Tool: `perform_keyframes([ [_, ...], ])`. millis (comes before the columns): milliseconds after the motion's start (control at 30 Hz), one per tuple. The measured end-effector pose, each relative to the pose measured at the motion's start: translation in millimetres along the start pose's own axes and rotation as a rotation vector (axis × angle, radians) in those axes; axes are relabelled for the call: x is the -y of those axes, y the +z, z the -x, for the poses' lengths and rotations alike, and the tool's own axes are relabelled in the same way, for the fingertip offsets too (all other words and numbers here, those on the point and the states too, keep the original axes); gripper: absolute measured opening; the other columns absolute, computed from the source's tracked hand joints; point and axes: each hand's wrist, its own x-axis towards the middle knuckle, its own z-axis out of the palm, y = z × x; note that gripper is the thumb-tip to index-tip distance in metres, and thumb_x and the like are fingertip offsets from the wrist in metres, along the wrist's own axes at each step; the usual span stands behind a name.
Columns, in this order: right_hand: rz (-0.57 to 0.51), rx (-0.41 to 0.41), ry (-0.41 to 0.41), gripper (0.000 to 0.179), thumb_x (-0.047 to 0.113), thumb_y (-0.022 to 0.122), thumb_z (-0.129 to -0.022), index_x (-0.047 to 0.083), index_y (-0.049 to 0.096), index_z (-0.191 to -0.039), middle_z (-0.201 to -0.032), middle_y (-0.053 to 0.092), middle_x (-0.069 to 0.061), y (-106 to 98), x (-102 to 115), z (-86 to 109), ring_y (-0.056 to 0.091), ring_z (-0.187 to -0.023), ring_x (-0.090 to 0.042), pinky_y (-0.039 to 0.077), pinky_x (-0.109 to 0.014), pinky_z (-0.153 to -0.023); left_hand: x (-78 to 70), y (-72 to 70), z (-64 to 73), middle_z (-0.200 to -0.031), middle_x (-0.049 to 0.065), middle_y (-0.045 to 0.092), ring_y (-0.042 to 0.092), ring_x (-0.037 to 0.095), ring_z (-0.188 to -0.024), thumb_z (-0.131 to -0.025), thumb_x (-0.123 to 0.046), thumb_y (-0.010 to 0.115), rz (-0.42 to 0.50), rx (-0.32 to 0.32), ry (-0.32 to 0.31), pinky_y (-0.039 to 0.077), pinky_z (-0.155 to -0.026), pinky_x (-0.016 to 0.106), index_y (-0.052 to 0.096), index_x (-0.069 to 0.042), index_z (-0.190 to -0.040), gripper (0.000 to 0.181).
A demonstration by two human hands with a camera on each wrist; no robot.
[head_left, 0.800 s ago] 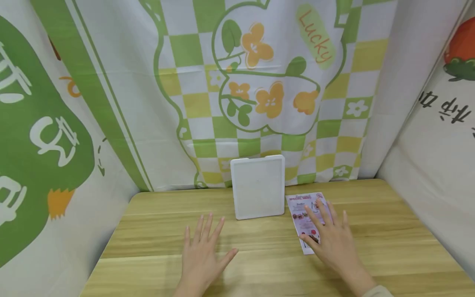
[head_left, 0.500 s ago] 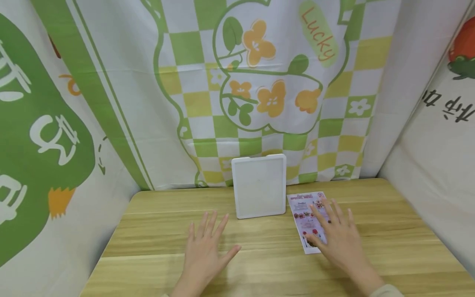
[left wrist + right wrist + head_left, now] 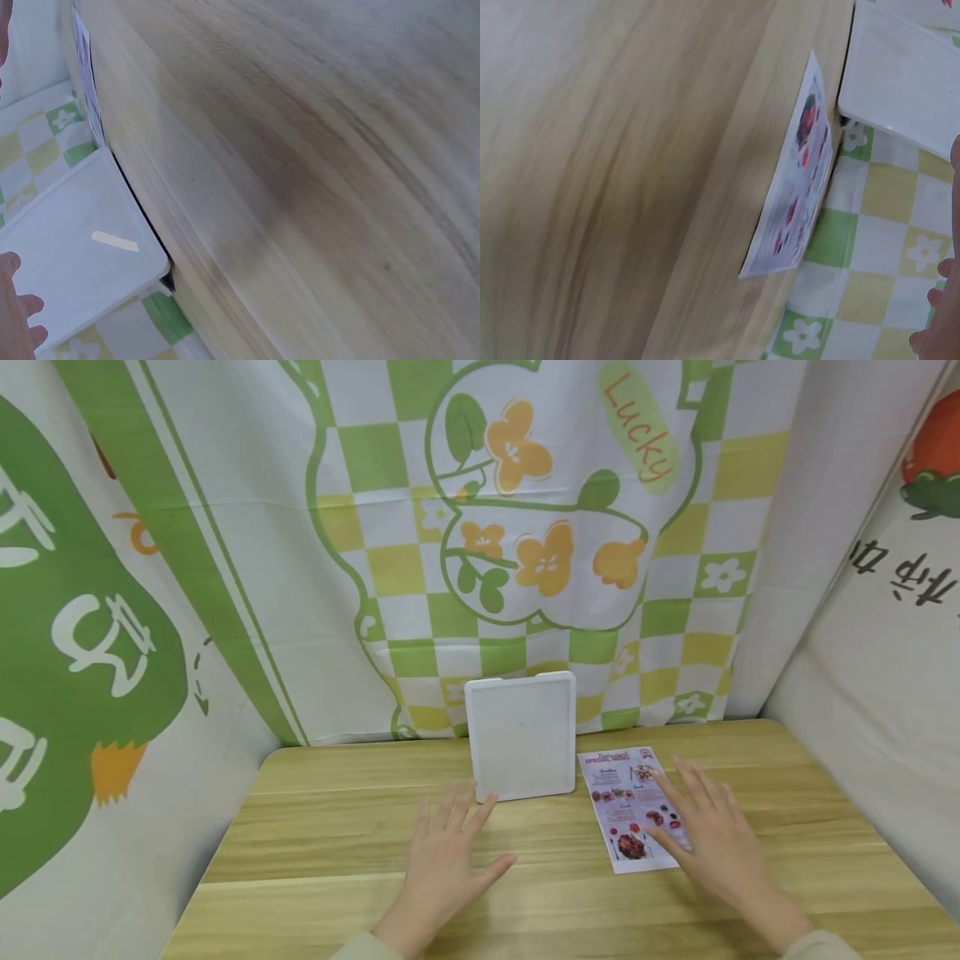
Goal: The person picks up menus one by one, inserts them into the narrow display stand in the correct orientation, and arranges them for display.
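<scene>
A white rectangular frame-like board [image 3: 522, 739] stands upright at the back of the table, leaning slightly. To its right a printed menu sheet [image 3: 626, 806] lies flat, headed "SPECIAL MENU" and showing food pictures. My left hand [image 3: 448, 872] is held over the table in front of the board, fingers spread and holding nothing; its fingertips overlap the board's lower left corner in the head view. My right hand [image 3: 716, 843], likewise spread and without anything in it, hovers by the menu's right edge, covering part of it. In the right wrist view, the menu [image 3: 795, 187] lies beside the board [image 3: 907, 75].
The wooden table [image 3: 315, 843] ends at a green-and-white checked curtain [image 3: 480, 635] close behind the board. Printed white cloth walls close in the left side [image 3: 232, 710] and the right side [image 3: 885, 693].
Both hands have drifted to the right, the left one towards the board. The right hand has slid partly off the menu, uncovering more of its print. Board and menu have stayed put.
</scene>
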Motion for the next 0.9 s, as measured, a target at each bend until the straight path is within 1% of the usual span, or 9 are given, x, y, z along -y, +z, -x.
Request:
perform_keyframes([
  [67, 0.003, 0.006, -0.004, 0.077, 0.047, 0.067, -0.089, 0.015, 0.037, -0.152, -0.163, 0.016, -0.013, 0, -4, 2.3, 0.018, -0.147, -0.038, -0.003, -0.047, -0.119, -4.2, 0.6, -3.9, -0.159, 0.006, 0.032, 0.023, 0.03, -0.147, -0.086, -0.071, 0.055, 0.0, 0.012, 0.016, 0.013, -0.116, 0.061, 0.04, -0.028, -0.152, 0.08],
  [200, -0.005, 0.022, -0.008, 0.083, 0.045, 0.069, -0.089, 0.023, 0.027, -0.157, -0.163, 0.016, -0.013, -1, -13, 7.6, 0.015, -0.148, -0.036, -0.004, -0.047, -0.119, -14.1, 2.6, -10.9, -0.16, 0.006, 0.03, 0.019, 0.029, -0.149, -0.089, -0.069, 0.054, 0.026, 0.064, 0.045, 0.014, -0.115, 0.061, 0.036, -0.029, -0.154, 0.079],
  [267, -0.005, 0.028, -0.009, 0.083, 0.044, 0.069, -0.09, 0.023, 0.025, -0.158, -0.162, 0.018, -0.014, -2, -17, 10.0, 0.013, -0.149, -0.035, -0.004, -0.047, -0.119, -19.5, 3.5, -14.5, -0.16, 0.006, 0.029, 0.019, 0.029, -0.149, -0.09, -0.068, 0.053, 0.037, 0.087, 0.062, 0.015, -0.115, 0.062, 0.034, -0.029, -0.155, 0.078],
  [333, 0.001, 0.031, -0.009, 0.081, 0.044, 0.068, -0.09, 0.021, 0.028, -0.157, -0.162, 0.02, -0.016, -3, -20, 12.1, 0.012, -0.149, -0.034, -0.003, -0.047, -0.119, -24.3, 5.1, -18.3, -0.16, 0.006, 0.029, 0.022, 0.03, -0.148, -0.09, -0.067, 0.054, 0.046, 0.095, 0.078, 0.016, -0.115, 0.062, 0.034, -0.029, -0.155, 0.077],
  [433, 0.007, 0.027, -0.012, 0.077, 0.044, 0.066, -0.092, 0.017, 0.033, -0.155, -0.161, 0.021, -0.016, -4, -22, 14.6, 0.011, -0.15, -0.031, -0.001, -0.048, -0.119, -28.8, 6.6, -23.4, -0.16, 0.006, 0.03, 0.024, 0.03, -0.147, -0.091, -0.067, 0.052, 0.021, 0.105, 0.101, 0.018, -0.115, 0.06, 0.033, -0.029, -0.155, 0.076],
  [533, 0.007, 0.025, -0.023, 0.076, 0.044, 0.065, -0.092, 0.017, 0.032, -0.155, -0.163, 0.018, -0.013, -3, -25, 15.5, 0.009, -0.15, -0.029, -0.002, -0.046, -0.119, -30.8, 8.8, -27.6, -0.16, 0.005, 0.03, 0.026, 0.03, -0.147, -0.092, -0.067, 0.051, 0.001, 0.108, 0.107, 0.02, -0.115, 0.059, 0.033, -0.029, -0.155, 0.076],
  [667, 0.003, 0.016, -0.054, 0.078, 0.041, 0.068, -0.091, 0.017, 0.031, -0.156, -0.163, 0.016, -0.012, -4, -31, 17.0, 0.011, -0.15, -0.029, -0.003, -0.043, -0.119, -37.2, 11.9, -33.5, -0.16, 0.004, 0.03, 0.026, 0.029, -0.146, -0.092, -0.067, 0.051, 0.01, 0.108, 0.114, 0.023, -0.114, 0.059, 0.034, -0.03, -0.155, 0.075],
  [733, -0.004, 0.009, -0.075, 0.079, 0.039, 0.069, -0.09, 0.017, 0.031, -0.156, -0.163, 0.016, -0.011, -5, -35, 17.9, 0.011, -0.15, -0.028, -0.002, -0.042, -0.119, -41.4, 12.8, -36.5, -0.16, 0.005, 0.029, 0.026, 0.029, -0.146, -0.093, -0.066, 0.051, 0.029, 0.109, 0.119, 0.023, -0.114, 0.059, 0.034, -0.029, -0.155, 0.074],
  [900, -0.024, 0.001, -0.131, 0.077, 0.039, 0.069, -0.09, 0.015, 0.034, -0.155, -0.164, 0.017, -0.008, -3, -43, 19.8, 0.006, -0.15, -0.018, -0.001, -0.04, -0.12, -47.7, 15.9, -42.9, -0.16, 0.005, 0.029, 0.027, 0.03, -0.146, -0.094, -0.064, 0.051, 0.039, 0.132, 0.118, 0.024, -0.113, 0.059, 0.033, -0.028, -0.155, 0.073],
])
